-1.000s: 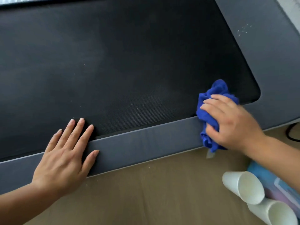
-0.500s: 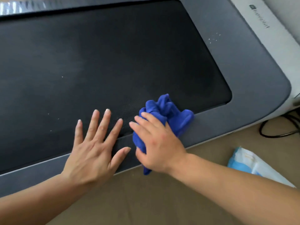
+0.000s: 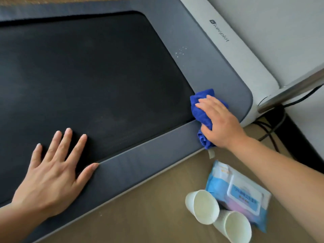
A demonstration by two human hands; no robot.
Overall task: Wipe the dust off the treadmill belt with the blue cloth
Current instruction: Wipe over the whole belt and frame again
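Observation:
The black treadmill belt (image 3: 91,81) fills the left and middle of the view, framed by a grey deck (image 3: 150,153). My right hand (image 3: 219,123) presses the bunched blue cloth (image 3: 201,109) onto the belt's near right corner, where belt meets grey frame. The cloth's tail and a small tag hang over the deck's near edge. My left hand (image 3: 52,176) lies flat with fingers spread, fingertips on the belt and palm on the near side rail. Faint pale dust smears show on the belt near the middle.
White specks (image 3: 180,51) dot the grey frame at the right end. A white motor cover (image 3: 233,55) with a logo lies beyond. On the floor sit a wet-wipe pack (image 3: 242,192) and two paper cups (image 3: 203,206). A metal bar (image 3: 289,88) and black cables (image 3: 273,127) are at right.
My right hand swept the cloth left along the belt's near edge up to my left hand, then back right to the belt's corner. My left hand stayed flat.

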